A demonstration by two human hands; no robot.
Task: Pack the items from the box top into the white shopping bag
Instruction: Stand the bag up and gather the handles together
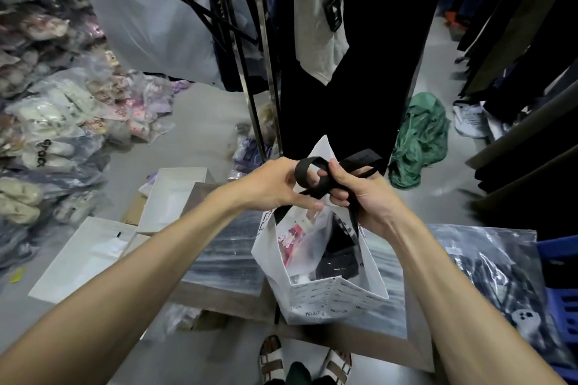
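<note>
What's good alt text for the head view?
Both hands, left and right, grip the black fabric strap handles of a white printed shopping bag holding plastic-wrapped items, above a grey box top. White flat boxes and bagged slippers lie to the left.

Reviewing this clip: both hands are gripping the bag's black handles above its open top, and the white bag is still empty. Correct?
Not quite. The head view shows both hands, left hand and right hand, on the black handles, but the white bag is not empty: plastic-wrapped items already lie inside.
</note>
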